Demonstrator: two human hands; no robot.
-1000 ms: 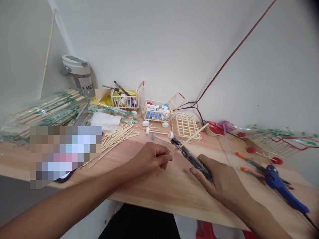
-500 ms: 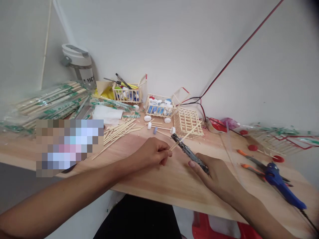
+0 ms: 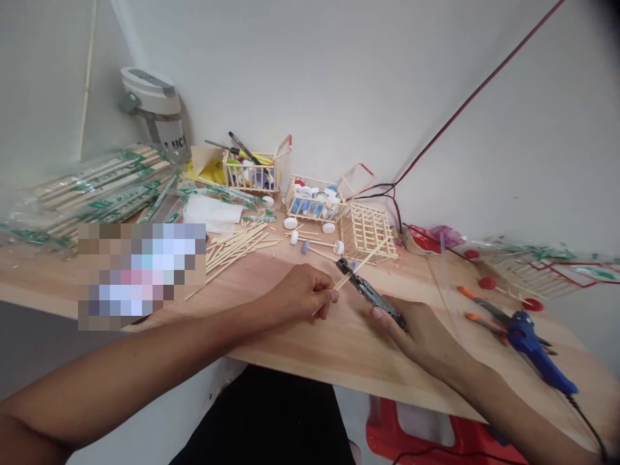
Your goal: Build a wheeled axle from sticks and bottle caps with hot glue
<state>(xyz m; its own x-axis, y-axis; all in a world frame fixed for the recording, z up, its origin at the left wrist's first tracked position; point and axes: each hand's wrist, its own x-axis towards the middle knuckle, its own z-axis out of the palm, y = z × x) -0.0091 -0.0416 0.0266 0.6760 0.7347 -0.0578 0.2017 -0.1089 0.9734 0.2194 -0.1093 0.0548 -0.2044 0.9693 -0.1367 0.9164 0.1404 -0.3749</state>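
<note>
My left hand (image 3: 303, 294) is closed in a pinch on a thin wooden stick (image 3: 361, 266) that slants up to the right over the wooden table (image 3: 310, 336). My right hand (image 3: 419, 329) is wrapped round the handle of a dark cutter tool (image 3: 364, 292). The tool's tip meets the stick just in front of a small stick-built crate (image 3: 367, 232). Both hands hover low over the table's middle.
Loose sticks (image 3: 237, 248) lie left of centre, with packs of chopsticks (image 3: 97, 190) behind. Two stick carts (image 3: 317, 201) hold bottle caps. A blue glue gun (image 3: 535, 349) and orange-handled pliers (image 3: 484, 310) lie at the right. A jar (image 3: 157, 113) stands in the corner.
Both hands stay on the stick and the tool, drawn slightly closer together. The view has tilted, so the table's things sit a little higher in frame.
</note>
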